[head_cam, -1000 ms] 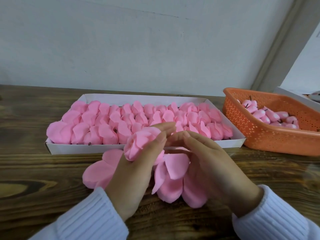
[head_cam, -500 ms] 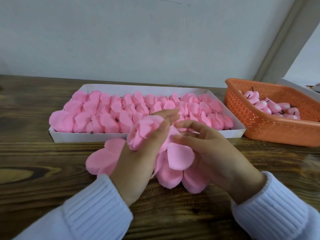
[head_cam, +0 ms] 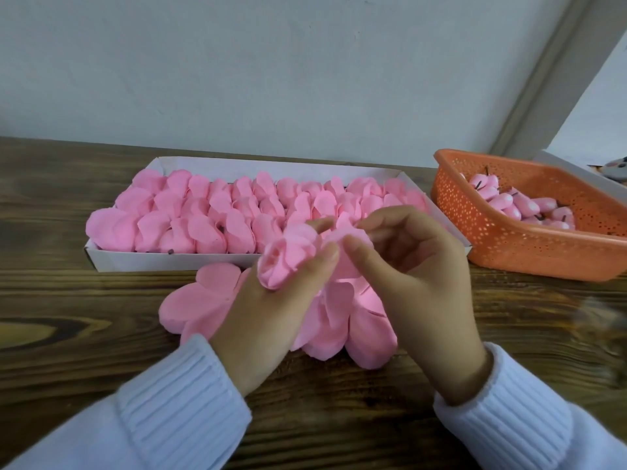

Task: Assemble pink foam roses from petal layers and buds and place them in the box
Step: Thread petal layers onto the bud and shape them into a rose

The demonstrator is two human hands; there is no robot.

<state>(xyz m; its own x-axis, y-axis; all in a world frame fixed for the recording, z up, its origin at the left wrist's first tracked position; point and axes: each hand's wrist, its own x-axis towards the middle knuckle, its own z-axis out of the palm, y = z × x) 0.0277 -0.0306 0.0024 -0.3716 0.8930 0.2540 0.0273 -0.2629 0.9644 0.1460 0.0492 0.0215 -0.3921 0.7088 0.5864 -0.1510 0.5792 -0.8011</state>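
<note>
Just in front of the box (head_cam: 163, 262), above the surface (head_cam: 68, 334), the left hand (head_cam: 271, 320) holds a rose (head_cam: 285, 259). Its fingers (head_cam: 322, 223) curl round the back of the flower and its thumb presses the right side, so the rolled centre faces left and toward the camera. Close beside it, the right hand (head_cam: 424, 300) pinches a petal (head_cam: 349, 237) that lies against the rose's right side, thumb and bent forefinger clamped on it, the other fingers loosely curled behind. The two thumbs nearly touch. Under both hands, flat petal layers (head_cam: 366, 337) lie overlapping on the surface. One more layer (head_cam: 200, 303) sticks out to the left of the left wrist, its far edge just beside the box's front wall. The box is white, shallow and long, and lies across the surface. It is packed with rows of roses (head_cam: 237, 212), and those at its left end spill over the rim. To the right, a narrow gap away, an orange perforated basket (head_cam: 509, 245) holds buds (head_cam: 509, 201) with short dark stems. White ribbed sleeves (head_cam: 176, 408) cover both wrists. A pale wall (head_cam: 271, 79) rises behind the surface.
</note>
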